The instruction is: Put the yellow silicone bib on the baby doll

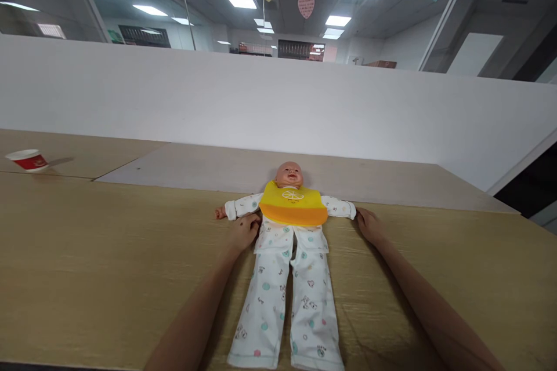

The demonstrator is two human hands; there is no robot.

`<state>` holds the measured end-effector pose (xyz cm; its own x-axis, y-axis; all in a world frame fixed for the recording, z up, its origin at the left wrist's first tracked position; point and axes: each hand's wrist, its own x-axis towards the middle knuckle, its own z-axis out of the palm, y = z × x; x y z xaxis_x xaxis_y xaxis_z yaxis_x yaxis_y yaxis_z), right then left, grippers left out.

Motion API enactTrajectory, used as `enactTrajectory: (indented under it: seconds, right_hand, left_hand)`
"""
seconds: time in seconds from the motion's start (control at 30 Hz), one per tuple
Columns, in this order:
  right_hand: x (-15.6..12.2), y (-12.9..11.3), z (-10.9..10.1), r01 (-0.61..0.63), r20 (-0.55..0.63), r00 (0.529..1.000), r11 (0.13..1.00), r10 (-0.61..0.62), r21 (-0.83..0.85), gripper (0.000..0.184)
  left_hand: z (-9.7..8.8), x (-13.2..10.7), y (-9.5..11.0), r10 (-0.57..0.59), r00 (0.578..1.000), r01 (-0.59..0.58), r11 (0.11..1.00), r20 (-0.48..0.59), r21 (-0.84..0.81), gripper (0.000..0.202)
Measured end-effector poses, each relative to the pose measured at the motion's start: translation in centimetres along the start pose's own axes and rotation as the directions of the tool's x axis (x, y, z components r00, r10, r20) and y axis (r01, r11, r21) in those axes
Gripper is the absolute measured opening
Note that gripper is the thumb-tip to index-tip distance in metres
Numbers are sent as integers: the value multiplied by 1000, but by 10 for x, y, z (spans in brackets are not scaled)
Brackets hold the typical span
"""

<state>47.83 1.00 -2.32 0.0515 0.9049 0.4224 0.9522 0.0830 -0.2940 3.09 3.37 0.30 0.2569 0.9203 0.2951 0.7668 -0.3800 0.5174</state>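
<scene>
A baby doll (289,174) lies on its back on the wooden table (108,255), head away from me. It wears white patterned pyjamas (287,295) and a yellow and orange bib (293,205) over its chest. My left hand (244,231) rests beside the doll's waist, fingers curled and touching the pyjama top below the doll's outstretched sleeve. My right hand (369,224) lies on the table at the end of the doll's other sleeve, fingers bent and touching its cuff. Whether either hand grips the cloth is hidden.
A white and red paper cup (28,159) stands at the far left of the table. A white partition wall (278,104) runs behind the table. Paper hearts (306,6) hang from the ceiling. A grey table section (209,168) lies behind the doll.
</scene>
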Motion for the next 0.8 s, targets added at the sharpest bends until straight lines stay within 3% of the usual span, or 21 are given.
enactTrajectory:
  seconds: [0.33,0.8]
  right_hand:
    - [1,-4,-5,-8,55,998,1000,9,-5,44]
    - [1,3,2,-3,2,1000,1000,4,-6,40]
  left_hand:
    - [3,0,-2,2,1000,-2,1000,-7,-17,25]
    - [0,0,0,-5,1000,5,1000,0,-5,25]
